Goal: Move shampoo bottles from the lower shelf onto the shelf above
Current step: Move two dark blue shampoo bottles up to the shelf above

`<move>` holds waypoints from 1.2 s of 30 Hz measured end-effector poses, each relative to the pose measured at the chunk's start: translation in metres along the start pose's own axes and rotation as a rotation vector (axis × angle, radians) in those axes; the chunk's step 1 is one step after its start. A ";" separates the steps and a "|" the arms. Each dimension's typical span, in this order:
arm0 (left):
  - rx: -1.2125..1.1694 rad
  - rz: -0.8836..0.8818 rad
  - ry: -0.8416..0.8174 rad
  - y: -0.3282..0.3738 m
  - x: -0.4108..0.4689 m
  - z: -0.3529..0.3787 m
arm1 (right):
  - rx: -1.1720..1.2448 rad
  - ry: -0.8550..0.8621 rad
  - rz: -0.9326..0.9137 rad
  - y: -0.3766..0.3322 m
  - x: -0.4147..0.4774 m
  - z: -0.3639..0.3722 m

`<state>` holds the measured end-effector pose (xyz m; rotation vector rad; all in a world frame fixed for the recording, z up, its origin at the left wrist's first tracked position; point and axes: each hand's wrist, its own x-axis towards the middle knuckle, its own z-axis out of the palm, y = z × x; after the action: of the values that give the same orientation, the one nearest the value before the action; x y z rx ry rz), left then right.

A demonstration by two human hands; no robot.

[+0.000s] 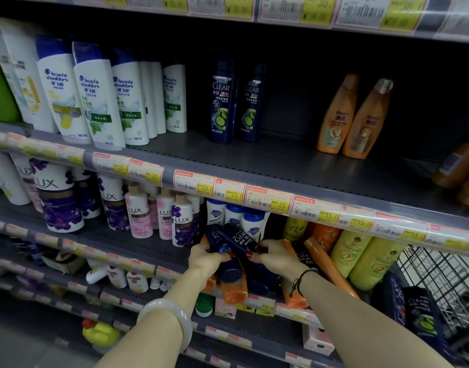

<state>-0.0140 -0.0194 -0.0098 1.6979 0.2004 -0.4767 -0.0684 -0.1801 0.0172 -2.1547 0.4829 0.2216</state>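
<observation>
Both hands reach into the lower shelf [137, 245]. The left hand [205, 257] and right hand [277, 254] together grip 2 dark blue Clear bottles [234, 239], tilted toward 11 o'clock, above toppled orange bottles [234, 288]. On the upper shelf [254, 158], at 12 o'clock, 2 Clear bottles [234, 102] stand upright.

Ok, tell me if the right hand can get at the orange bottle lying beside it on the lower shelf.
Probably yes, once freed. The right hand is busy with a dark blue CLEAR bottle; the orange bottle lies right beside its wrist, its upper side uncovered.
</observation>
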 end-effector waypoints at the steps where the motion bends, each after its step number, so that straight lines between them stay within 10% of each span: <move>1: -0.015 0.004 -0.007 -0.001 0.000 0.000 | 0.015 -0.002 0.008 0.000 0.000 0.001; 36: -0.177 -0.077 -0.344 0.005 -0.041 -0.032 | 0.680 0.020 0.058 -0.014 -0.036 0.032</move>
<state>-0.0427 0.0160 0.0160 1.4152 0.0555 -0.7767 -0.0945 -0.1372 0.0202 -1.4813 0.5395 0.0517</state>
